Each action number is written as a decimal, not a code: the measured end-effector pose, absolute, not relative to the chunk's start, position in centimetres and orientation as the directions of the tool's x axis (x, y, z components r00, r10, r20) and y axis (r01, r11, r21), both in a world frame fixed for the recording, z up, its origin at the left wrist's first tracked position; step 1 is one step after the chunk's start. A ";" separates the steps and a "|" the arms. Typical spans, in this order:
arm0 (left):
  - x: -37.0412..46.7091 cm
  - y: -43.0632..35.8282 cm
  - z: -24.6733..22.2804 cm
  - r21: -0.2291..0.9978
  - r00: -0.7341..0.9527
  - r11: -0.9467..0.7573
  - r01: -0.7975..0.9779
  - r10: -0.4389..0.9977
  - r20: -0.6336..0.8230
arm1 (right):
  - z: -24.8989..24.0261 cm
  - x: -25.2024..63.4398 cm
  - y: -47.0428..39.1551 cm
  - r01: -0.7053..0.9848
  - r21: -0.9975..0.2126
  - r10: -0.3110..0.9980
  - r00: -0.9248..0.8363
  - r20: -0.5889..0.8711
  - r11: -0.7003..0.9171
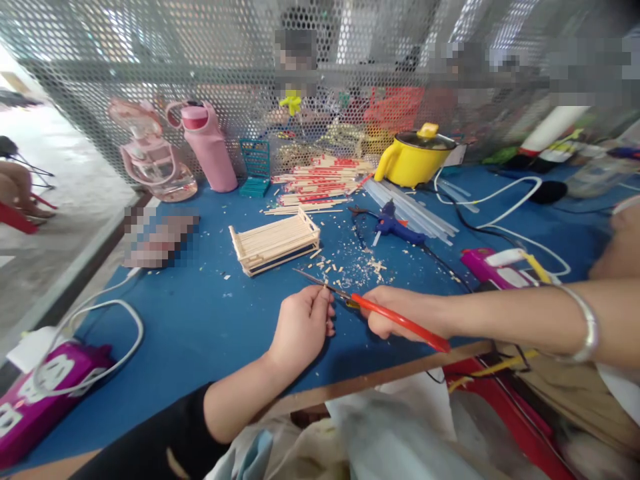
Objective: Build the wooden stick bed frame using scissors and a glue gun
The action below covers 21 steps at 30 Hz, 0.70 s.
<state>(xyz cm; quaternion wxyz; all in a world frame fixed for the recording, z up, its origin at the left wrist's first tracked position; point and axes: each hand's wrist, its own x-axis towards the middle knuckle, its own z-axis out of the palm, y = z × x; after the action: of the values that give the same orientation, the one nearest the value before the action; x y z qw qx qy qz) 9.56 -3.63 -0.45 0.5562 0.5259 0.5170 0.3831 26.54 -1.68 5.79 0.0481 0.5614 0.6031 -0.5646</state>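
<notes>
My right hand [390, 308] is closed around red-handled scissors [400, 321], whose blades point left over the table. Between the fingertips of my left hand [305, 320] is a small piece of wooden stick [326, 285], mostly hidden, right at the blades. How far the blades are apart is hard to make out. Beyond my left hand stands a small bed-shaped model [275, 241] built of pale wooden sticks. Cut stick bits and crumbs [370, 270] lie scattered just past the scissors.
Behind are a pile of sticks in red-printed wrappers [320, 180], clear glue sticks [410, 207], a blue glue gun [397, 227] and a yellow pot [417, 160]. Pink bottles [210, 150] stand left. Purple power strips [55, 393] and cables lie at both sides. A perforated metal screen [225, 67] borders the table.
</notes>
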 end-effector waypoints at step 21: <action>9.1 -3.6 -0.7 0.950 0.149 -0.020 0.311 0.988 -0.028 | 4.7 26.6 -1.6 0.922 -0.372 0.864 -0.270 -0.424 0.106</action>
<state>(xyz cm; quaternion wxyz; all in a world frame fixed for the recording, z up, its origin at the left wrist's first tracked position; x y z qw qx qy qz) 9.10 -3.64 -0.65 0.4522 0.6083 0.5341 0.3744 26.65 -1.64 4.70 0.0498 0.6019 0.7419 -0.2913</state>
